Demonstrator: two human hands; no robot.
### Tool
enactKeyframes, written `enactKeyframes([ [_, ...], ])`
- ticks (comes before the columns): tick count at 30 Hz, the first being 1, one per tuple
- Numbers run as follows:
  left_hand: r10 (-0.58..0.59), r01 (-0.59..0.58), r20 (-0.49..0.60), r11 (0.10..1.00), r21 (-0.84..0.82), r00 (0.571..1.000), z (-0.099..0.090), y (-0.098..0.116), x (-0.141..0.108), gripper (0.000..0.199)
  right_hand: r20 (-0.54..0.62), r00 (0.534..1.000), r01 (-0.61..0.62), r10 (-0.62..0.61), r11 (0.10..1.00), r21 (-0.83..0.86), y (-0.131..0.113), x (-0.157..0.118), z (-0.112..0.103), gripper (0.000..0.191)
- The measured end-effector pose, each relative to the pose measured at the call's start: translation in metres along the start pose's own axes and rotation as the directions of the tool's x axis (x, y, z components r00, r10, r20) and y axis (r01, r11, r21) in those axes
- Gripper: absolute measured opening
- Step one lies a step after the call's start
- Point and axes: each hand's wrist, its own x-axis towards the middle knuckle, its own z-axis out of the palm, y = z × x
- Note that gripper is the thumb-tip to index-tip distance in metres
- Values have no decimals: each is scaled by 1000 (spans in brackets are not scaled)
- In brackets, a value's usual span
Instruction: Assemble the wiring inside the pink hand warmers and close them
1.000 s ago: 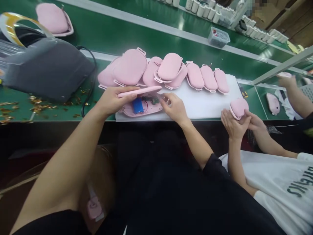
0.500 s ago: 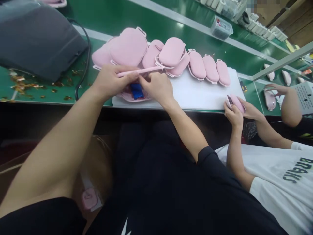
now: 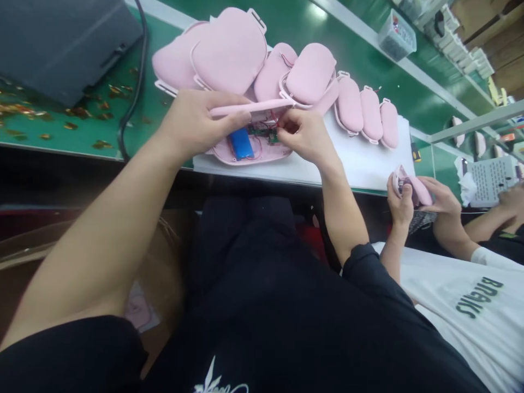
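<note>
Left hand (image 3: 204, 123) grips thin pink lid (image 3: 266, 105), raised. Open pink plastic shell (image 3: 266, 156) sits at 12 o'clock, blue block (image 3: 241, 144) inside, lid not shut. Right hand (image 3: 309, 136) by red wires (image 3: 273, 115); cannot tell if grip holds any.

Bench: green worktop (image 3: 164, 24), glossy, pale strips | Far right: wood-brown surface (image 3: 501, 41) | Light: whitish reflection (image 3: 317, 12), far side

The battery (image 3: 241, 144) lies in the open case (image 3: 268, 156), before the closed cases (image 3: 311, 75).
</note>
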Motion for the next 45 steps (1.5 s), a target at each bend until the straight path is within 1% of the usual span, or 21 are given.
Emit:
enactKeyframes([
  [3,60,-59,-49,998,25,997,2,1,-9,69,99,994,38,-35,999,-21,7,1,2,10],
  [6,89,-88,-92,996,7,992,3,2,-17,59,126,990,68,-62,997,-41,9,-1,2,8],
  [9,100,-101,-108,995,-9,989,3,3,-22,53,114,991,77,-76,997,-4,14,-5,2,5],
  [11,122,-123,-122,992,1,985,3,5,-25,52,83,993,81,-84,996,31,17,-8,3,8],
  [15,151,-145,-130,988,50,980,2,13,-29,44,14,990,139,-141,984,112,20,-12,5,15],
  [17,157,-146,-122,985,91,980,0,17,-30,46,20,990,138,-140,986,96,21,-13,4,14],
  [20,178,-162,-103,975,154,979,-2,19,-30,52,68,994,84,-86,996,21,21,-14,3,14],
  [22,194,-176,-92,968,177,977,-3,19,-30,51,65,996,66,-65,998,-6,20,-14,1,15],
  [25,181,-164,-95,972,167,979,-3,21,-30,46,48,994,94,-94,995,21,15,-13,-2,13],
  [26,181,-164,-101,974,156,978,-2,22,-30,45,49,993,105,-106,994,27,14,-12,-3,16],
  [29,152,-138,-127,984,115,980,-1,24,-30,44,82,990,122,-118,992,-36,10,-8,-4,22],
  [32,139,-128,-142,988,80,980,0,23,-29,43,79,996,56,-42,983,-178,6,-2,2,19],
  [35,176,-163,-137,982,97,975,1,21,-28,42,31,995,-78,94,937,-341,-1,4,14,31],
  [37,174,-159,-137,981,113,975,2,21,-27,42,0,990,-131,142,917,-378,-8,5,21,32],
  [38,175,-159,-141,980,117,974,2,21,-28,41,-10,989,-140,146,923,-358,-11,4,24,29],
  [40,176,-161,-148,981,108,973,3,22,-28,40,-11,991,-135,136,955,-263,-15,2,24,23],
  [43,141,-131,-141,988,80,980,4,24,-28,37,1,992,-125,126,988,-94,-13,-1,14,27],
  [45,124,-114,-136,990,78,983,4,24,-27,40,18,993,-114,114,993,-7,-8,-1,6,30],
])
